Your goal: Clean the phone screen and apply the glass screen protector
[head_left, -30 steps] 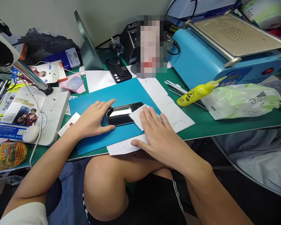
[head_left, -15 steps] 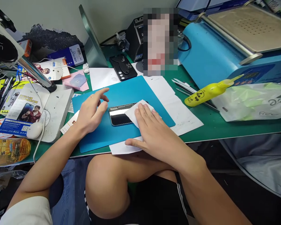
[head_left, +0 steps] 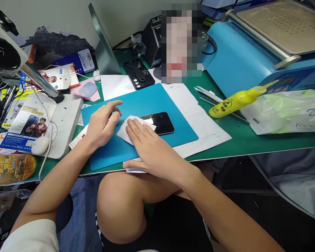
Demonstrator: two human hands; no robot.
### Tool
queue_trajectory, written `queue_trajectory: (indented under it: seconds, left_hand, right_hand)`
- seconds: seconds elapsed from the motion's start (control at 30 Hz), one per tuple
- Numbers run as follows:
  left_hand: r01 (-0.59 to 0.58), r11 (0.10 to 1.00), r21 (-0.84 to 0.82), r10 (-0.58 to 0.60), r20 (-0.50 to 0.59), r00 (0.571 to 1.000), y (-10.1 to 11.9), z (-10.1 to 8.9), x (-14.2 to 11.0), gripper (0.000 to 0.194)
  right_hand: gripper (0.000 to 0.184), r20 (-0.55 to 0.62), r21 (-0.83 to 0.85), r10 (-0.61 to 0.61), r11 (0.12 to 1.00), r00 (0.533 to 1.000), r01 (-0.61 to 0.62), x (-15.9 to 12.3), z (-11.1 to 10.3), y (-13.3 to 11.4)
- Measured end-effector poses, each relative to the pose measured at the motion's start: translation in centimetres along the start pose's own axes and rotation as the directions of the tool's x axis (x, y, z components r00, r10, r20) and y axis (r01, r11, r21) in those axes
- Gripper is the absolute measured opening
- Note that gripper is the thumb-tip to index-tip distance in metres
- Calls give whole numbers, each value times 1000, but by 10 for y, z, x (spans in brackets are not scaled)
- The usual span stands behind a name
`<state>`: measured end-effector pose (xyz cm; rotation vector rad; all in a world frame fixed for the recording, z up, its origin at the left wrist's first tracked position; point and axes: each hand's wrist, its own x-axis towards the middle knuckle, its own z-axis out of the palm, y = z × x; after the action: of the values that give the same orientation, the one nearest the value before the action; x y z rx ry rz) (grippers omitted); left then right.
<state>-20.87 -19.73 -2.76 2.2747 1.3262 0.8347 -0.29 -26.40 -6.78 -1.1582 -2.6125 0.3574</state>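
Note:
A smartphone (head_left: 162, 122) with a glossy dark screen lies face up on a blue mat (head_left: 170, 96). My right hand (head_left: 147, 145) lies flat over a white wipe (head_left: 124, 133), its fingers stretched out and pressing the wipe onto the phone's left part. That end of the phone is mostly hidden beneath the wipe and fingers. Left of the phone, my left hand (head_left: 102, 124) hovers over the mat with loosely bent, parted fingers and holds nothing.
White paper sheets (head_left: 191, 105) lie under the mat. A black phone case (head_left: 139, 74) sits behind it. On the right are tweezers-like tools (head_left: 206, 92), a yellow bottle (head_left: 235, 103), a plastic bag (head_left: 286, 112) and a blue machine (head_left: 225, 59). A stand base (head_left: 65, 122) is at left.
My right hand has slid the wipe leftward across the phone, uncovering its right part and covering its left end. The left hand has stayed nearly still.

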Motion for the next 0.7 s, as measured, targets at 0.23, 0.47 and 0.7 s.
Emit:
queue_trajectory:
  seconds: [0.23,0.47,0.7]
  left_hand:
    - [40,997,67,-46,90,995,-4,2,2,47]
    - [66,996,63,-71,83,994,-5,2,0,47]
    - [56,998,35,-58,77,995,-6,1,2,46]
  right_hand:
    - [93,40,-31,62,998,997,-61,-41,-15,43]
    - [99,63,-14,209,978,976,-209,-24,-13,52]
    - [108,61,65,66,995,996,-70,20,-3,8]
